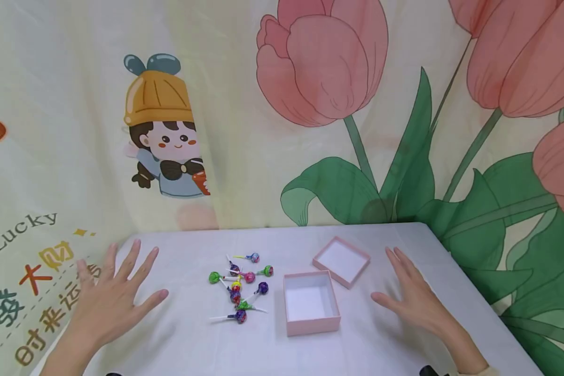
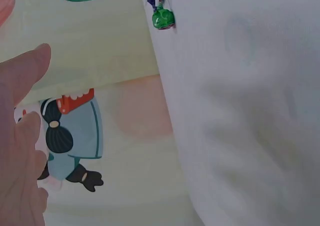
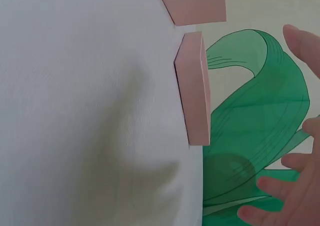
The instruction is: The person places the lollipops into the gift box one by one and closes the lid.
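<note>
Several wrapped lollipops (image 1: 235,296) lie in a loose cluster on the white table, with green, purple, pink, yellow and blue wrappers. To their right stands an open pink box (image 1: 313,328), its white inside bare. Behind it lies the pink lid (image 1: 347,282), white inside facing up. My left hand (image 1: 110,305) hovers left of the lollipops, fingers spread, holding nothing. My right hand (image 1: 415,300) is raised to the right of the box and lid, fingers extended, also holding nothing. In the left wrist view a green lollipop (image 2: 163,18) shows near the top edge.
The white-covered table (image 1: 188,350) ends at a backdrop curtain (image 1: 235,130) printed with tulips, a cartoon child and lettering. Shadows of both hands fall on the tabletop. Dark objects peek in at the bottom edge near each wrist.
</note>
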